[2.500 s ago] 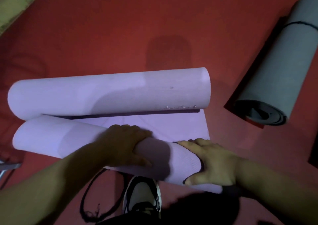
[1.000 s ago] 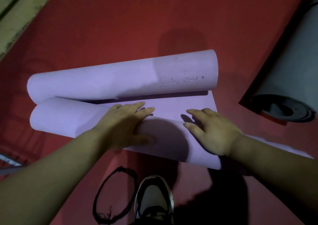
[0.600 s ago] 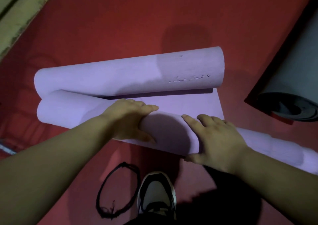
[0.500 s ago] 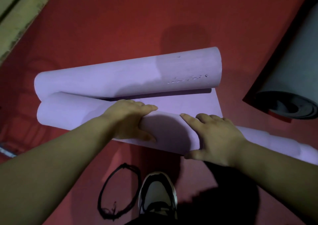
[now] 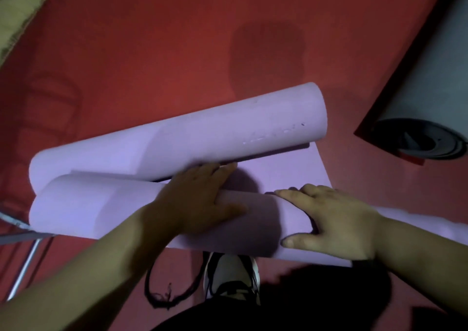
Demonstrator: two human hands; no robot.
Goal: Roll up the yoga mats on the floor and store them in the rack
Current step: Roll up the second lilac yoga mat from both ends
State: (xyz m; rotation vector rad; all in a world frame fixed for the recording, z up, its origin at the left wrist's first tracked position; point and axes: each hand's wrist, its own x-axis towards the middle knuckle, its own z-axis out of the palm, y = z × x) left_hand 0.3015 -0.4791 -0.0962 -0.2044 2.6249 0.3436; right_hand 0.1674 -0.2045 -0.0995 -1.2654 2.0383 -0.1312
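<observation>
Lilac foam yoga mat point(image 5: 202, 133) on red floor point(image 5: 152, 52), curled from both ends. Left hand point(image 5: 200, 199), right hand point(image 5: 336, 219) press flat on near roll, fingers spread, gripping nothing. Judged light, soft, springy; best held mid-span, palms apart.

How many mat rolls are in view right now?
3: the near purple roll under the left hand and right hand, the far purple roll just beyond it, the grey roll at the right edge. More may lie out of frame.
</observation>
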